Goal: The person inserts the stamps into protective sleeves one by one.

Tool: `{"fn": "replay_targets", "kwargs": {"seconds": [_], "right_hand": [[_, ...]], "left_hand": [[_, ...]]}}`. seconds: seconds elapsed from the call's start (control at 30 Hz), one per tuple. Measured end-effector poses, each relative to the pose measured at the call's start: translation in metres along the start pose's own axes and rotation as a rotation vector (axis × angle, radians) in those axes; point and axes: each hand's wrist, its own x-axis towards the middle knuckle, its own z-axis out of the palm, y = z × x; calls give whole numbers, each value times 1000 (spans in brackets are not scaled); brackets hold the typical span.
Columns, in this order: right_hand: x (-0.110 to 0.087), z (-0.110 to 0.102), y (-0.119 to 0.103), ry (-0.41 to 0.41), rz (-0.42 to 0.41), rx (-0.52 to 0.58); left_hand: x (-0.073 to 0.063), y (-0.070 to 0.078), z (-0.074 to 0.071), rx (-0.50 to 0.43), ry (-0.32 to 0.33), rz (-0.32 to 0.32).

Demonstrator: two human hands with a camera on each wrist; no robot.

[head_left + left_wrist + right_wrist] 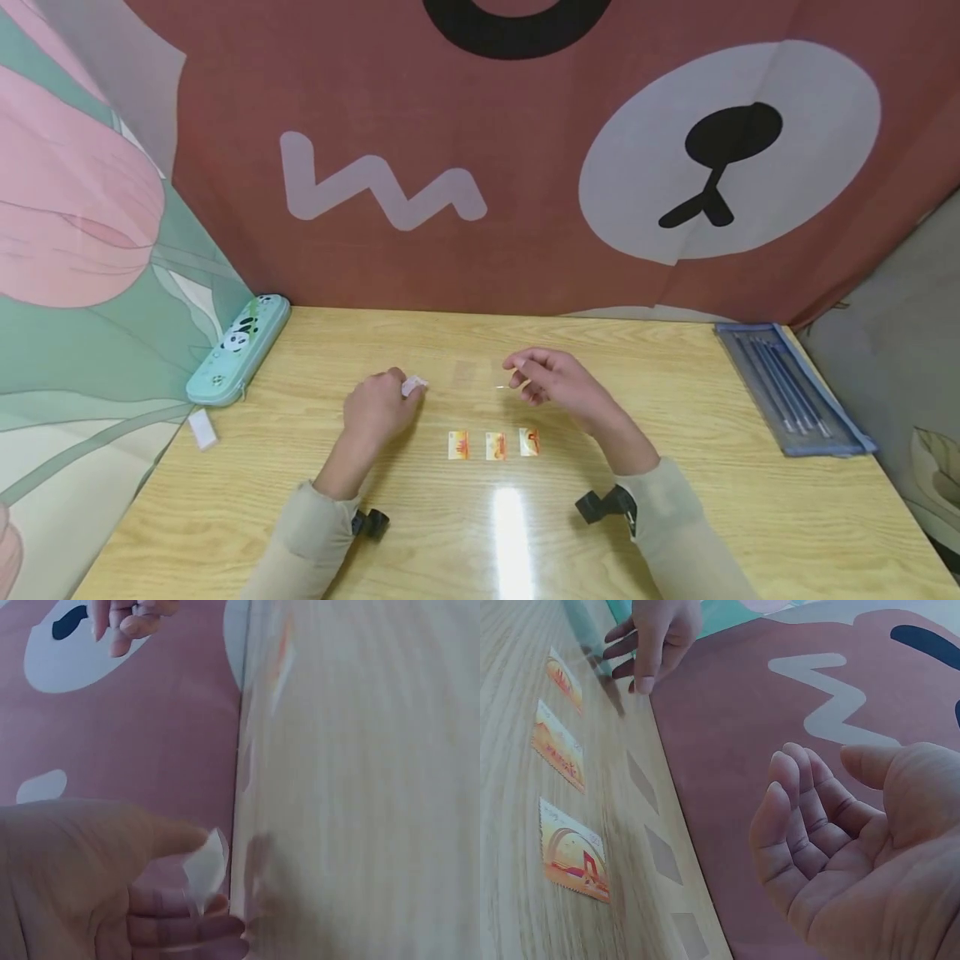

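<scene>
My left hand (377, 406) pinches a small white, partly see-through packet (206, 866) between thumb and fingers, low over the table; its exact kind I cannot tell. Across from it, my right hand (558, 385) hovers with loosely bent fingers, and its palm (855, 862) shows nothing held. Three orange-and-yellow stamps with toothed edges lie in a row nearer me: a left stamp (458, 445), a middle stamp (496, 446) and a right stamp (529, 442). Behind them, three clear squares (664, 855) lie flat in a second row, near the right hand.
A mint panda pencil case (240, 350) rests at the back left, with a small white block (202, 429) in front of it. On the right lies a blue-edged zip pouch (795, 390) holding several thin rods. A printed cloth (375, 267) hangs along the table's back edge.
</scene>
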Motion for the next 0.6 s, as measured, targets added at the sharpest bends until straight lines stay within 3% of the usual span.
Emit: {"fn": "replay_targets", "kwargs": {"seconds": [0.2,0.6], "right_hand": [[1,2,0,-2,12,-4],[1,5,2,-24,2,-20]], "left_hand": [[-5,0,3,150,-24,-28],[-13,2,0,278,-64,-30]]}}
